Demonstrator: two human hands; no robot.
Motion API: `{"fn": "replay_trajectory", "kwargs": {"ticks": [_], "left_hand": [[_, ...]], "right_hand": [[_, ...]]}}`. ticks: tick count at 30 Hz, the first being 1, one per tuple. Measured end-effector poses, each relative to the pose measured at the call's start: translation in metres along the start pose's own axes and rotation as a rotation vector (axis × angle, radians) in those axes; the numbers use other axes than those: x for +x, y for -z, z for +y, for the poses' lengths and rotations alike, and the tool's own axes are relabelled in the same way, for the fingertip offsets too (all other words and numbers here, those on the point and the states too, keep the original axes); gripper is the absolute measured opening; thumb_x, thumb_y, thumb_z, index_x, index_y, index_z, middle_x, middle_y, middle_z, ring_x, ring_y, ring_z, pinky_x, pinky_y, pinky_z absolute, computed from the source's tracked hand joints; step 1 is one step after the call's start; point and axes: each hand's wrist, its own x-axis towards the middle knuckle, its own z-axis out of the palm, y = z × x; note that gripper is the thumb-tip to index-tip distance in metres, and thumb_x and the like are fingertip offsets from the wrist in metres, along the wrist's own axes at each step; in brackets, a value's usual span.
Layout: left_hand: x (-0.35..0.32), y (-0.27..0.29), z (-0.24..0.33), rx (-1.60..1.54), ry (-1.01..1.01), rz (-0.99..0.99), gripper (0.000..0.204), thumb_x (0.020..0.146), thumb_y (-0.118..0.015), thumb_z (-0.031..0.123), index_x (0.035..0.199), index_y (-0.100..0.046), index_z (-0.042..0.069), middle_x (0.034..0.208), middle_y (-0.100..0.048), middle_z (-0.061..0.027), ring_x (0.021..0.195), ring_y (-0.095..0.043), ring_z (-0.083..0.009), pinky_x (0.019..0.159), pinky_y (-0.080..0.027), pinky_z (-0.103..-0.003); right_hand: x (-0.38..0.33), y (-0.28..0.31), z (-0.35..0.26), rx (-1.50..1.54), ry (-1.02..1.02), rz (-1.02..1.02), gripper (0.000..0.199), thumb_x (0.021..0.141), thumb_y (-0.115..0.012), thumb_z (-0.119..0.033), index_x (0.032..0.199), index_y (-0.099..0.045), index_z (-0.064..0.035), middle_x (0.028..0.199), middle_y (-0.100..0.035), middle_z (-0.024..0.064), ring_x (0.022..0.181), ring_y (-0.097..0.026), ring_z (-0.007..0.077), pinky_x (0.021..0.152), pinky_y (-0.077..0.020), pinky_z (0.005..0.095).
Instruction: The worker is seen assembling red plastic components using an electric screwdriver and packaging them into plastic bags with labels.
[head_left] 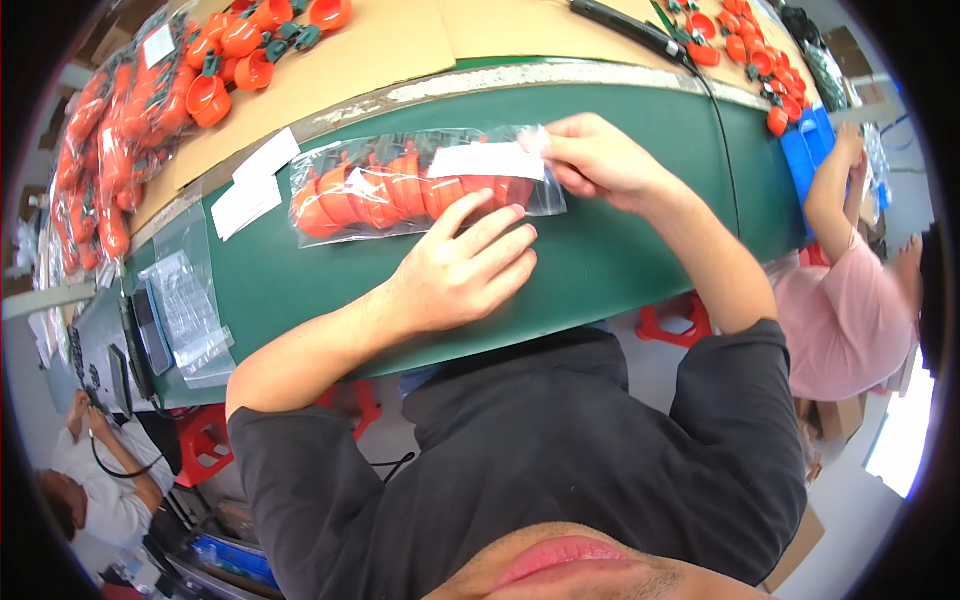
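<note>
A clear plastic bag [330,232] with a row of orange cups [405,185] and dark green parts lies in front of me on the green table mat. A white paper slip [487,160] sits on the bag's upper right part; I cannot tell whether it is inside or on top. My right hand [600,160] pinches the bag's right end between thumb and fingers. My left hand [468,262] rests with its fingers apart, their tips at the bag's lower edge.
Filled bags of orange cups [120,150] are piled at the left. Loose orange cups [240,45] lie on cardboard behind. A black corded tool [630,28] lies at the back. White slips [250,205] and flat bags [188,310] are to the left. People sit at both sides.
</note>
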Motion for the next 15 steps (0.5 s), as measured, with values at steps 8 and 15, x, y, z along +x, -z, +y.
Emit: {"fn": "replay_trajectory", "kwargs": {"ticks": [8, 15], "left_hand": [[0.015, 0.014, 0.0, -0.022, 0.029, -0.003, 0.027, 0.077, -0.082, 0.012, 0.102, -0.074, 0.007, 0.114, -0.072, -0.0106, 0.11, -0.069, -0.0302, 0.097, -0.054, -0.05], [0.079, 0.032, -0.095, -0.251, 0.548, -0.286, 0.034, 0.097, -0.067, 0.026, 0.117, -0.068, -0.001, 0.109, -0.07, -0.0196, 0.103, -0.067, -0.0352, 0.095, -0.054, -0.044]], "right_hand": [[-0.018, 0.015, 0.006, 0.047, 0.023, 0.246, 0.031, 0.104, -0.065, -0.032, 0.1, -0.075, -0.0032, 0.064, -0.061, -0.0033, 0.049, -0.045, 0.0014, 0.044, -0.0314, 0.0194], [-0.053, 0.005, 0.018, -0.269, 0.09, -0.066, 0.045, 0.095, -0.076, -0.044, 0.117, -0.071, -0.0056, 0.072, -0.06, -0.0038, 0.06, -0.05, 0.0049, 0.053, -0.0378, 0.0242]]}}
